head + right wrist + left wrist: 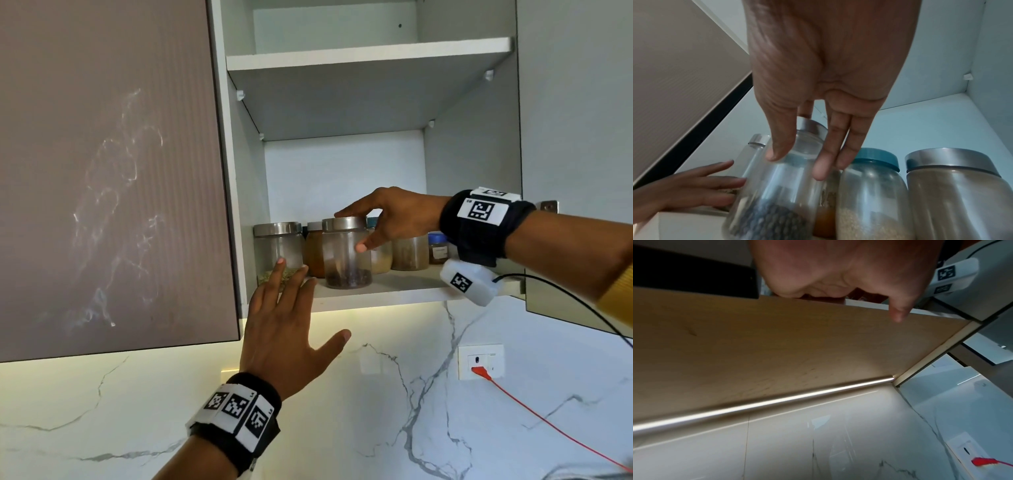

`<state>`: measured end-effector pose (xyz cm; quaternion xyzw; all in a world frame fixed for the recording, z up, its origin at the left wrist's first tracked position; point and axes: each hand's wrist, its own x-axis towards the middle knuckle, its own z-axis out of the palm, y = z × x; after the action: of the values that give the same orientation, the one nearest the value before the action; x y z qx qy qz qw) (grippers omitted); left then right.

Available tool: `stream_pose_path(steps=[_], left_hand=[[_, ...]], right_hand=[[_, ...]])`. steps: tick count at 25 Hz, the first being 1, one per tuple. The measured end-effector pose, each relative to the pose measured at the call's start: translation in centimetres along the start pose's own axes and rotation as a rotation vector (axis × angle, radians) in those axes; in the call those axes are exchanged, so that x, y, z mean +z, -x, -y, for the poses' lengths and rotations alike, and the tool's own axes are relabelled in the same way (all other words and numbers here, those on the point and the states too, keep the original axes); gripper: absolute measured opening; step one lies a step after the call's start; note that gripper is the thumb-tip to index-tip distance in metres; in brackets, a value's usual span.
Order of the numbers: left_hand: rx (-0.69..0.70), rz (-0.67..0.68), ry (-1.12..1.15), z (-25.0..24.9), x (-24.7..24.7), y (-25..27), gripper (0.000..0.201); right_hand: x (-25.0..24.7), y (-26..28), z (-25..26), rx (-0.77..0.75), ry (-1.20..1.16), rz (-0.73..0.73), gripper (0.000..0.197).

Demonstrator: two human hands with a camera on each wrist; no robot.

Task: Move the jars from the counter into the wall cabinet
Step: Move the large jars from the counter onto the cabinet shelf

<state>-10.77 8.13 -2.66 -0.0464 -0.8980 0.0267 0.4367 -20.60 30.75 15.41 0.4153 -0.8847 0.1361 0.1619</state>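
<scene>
The wall cabinet's lower shelf (394, 291) carries several jars. At its front stands a steel-lidded jar of dark seeds (346, 263) (772, 203), blurred. My right hand (356, 230) (797, 164) holds it, thumb on the glass front and fingers over the lid and far side. My left hand (287, 308) (694, 186) is spread open below the shelf edge. Its fingertips reach the base of a steel-lidded jar with green seeds (277, 250). In the left wrist view the left hand (838, 272) shows against the cabinet's underside (777, 345).
Behind stand an orange-powder jar (314, 253), a teal-lidded jar (869, 194), a brown-filled steel-lidded jar (957, 203) and a small blue-capped jar (437, 248). A closed door (113, 171) flanks the left, an open door (575, 137) the right. A socket with a red plug (479, 361) is on the marble wall.
</scene>
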Motion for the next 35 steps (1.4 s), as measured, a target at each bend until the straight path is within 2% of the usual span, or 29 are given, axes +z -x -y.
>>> stream_pose_path(steps=[5, 14, 26, 28, 31, 35], left_hand=[[-0.044, 0.030, -0.020, -0.2, -0.1, -0.4, 0.087], [-0.111, 0.080, -0.050, -0.7, 0.0, -0.6, 0.102], [-0.110, 0.124, -0.113, -1.1, -0.5, -0.7, 0.102], [-0.108, 0.137, -0.124, -1.2, -0.7, -0.7, 0.101], [-0.085, 0.127, -0.131, -0.9, -0.7, -0.7, 0.097], [-0.029, 0.030, -0.110, -0.6, -0.4, 0.6, 0.090]], right_hand=[[0.6, -1.0, 0.6, -0.049, 0.036, 0.009, 0.073], [1.4, -2.1, 1.3, -0.076, 0.136, -0.043, 0.078], [2.0, -2.0, 2.3, -0.052, 0.139, -0.036, 0.075], [2.1, -1.8, 2.4, -0.033, 0.177, -0.016, 0.083], [2.1, -0.6, 2.9, 0.042, 0.305, 0.015, 0.105], [3.1, 4.1, 4.5, 0.018, 0.430, -0.082, 0.101]])
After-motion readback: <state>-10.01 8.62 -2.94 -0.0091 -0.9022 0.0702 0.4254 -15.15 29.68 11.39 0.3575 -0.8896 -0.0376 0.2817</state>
